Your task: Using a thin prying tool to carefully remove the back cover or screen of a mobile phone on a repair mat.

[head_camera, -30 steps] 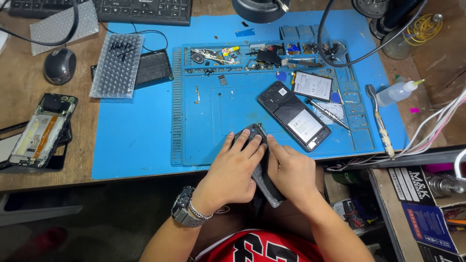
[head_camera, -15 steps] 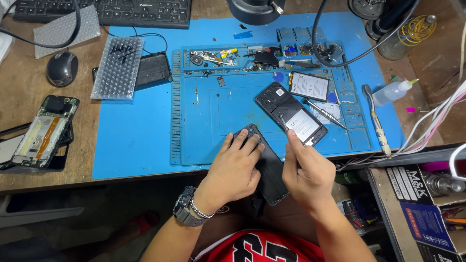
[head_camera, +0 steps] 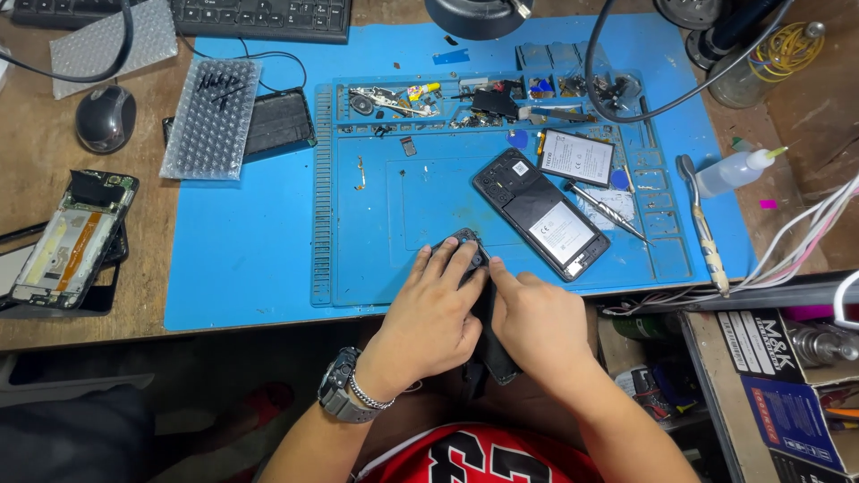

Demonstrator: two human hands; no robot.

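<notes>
While both hands work at the near edge of the bench, the head view shows them pressed together over a dark phone (head_camera: 488, 335) that lies half on the blue repair mat (head_camera: 268, 250) and half over the bench's near edge. The left hand (head_camera: 434, 317) lies flat across the phone's top end, fingers curled over its upper corner and gripping it; a metal wristwatch (head_camera: 338, 394) and a bead bracelet sit on that wrist. The right hand (head_camera: 537, 326) clasps the phone's lower part from the right, its forefinger stretched out along the phone's face, touching the left hand's fingers.

Just beyond the hands, toward the middle of the mat, lies an opened phone (head_camera: 541, 213) with its back off, tilted, and a loose battery (head_camera: 577, 157) rests just beside its far end. A screwdriver (head_camera: 607, 204) lies near the battery. Small parts and tools fill the compartments along the mat's far edge. A toothbrush (head_camera: 702, 228) lies along the mat's right edge, with a small squeeze bottle (head_camera: 734, 172) near it. On the mat's left part a bubble-wrap sheet (head_camera: 211, 118) covers part of a dark device. At the bench's left edge rests a stripped phone frame (head_camera: 76, 237); a mouse (head_camera: 106, 118) sits beyond it, and a keyboard (head_camera: 259, 16) lies along the far edge.
</notes>
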